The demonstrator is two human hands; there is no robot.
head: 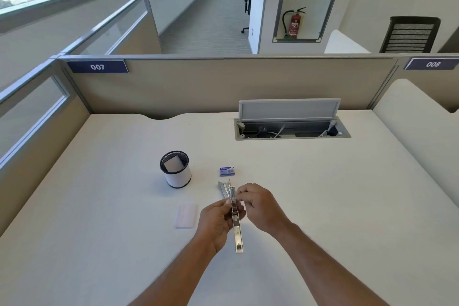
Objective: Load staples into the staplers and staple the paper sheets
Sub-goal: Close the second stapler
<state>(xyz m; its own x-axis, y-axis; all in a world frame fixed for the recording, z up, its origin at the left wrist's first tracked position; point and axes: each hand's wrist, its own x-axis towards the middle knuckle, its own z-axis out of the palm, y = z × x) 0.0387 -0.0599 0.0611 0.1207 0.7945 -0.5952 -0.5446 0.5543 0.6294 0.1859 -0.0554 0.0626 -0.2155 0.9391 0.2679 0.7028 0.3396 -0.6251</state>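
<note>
A single wide-angle view comes from the person's head, looking forward and down across the white bench [99,206] toward the cubicle partition [223,82] in the middle of the frame. Both forearms reach in from the bottom edge, close to the lens, with the corridor far off at top center.

Shiny bare metal on the opened stapler [236,221]; matt, smooth off-white top on the desk [323,194]; black wire mesh around the pen cup [175,168]; thin white paper sheets [185,215], near left; glossy printed card on the staple box [226,171].
</note>
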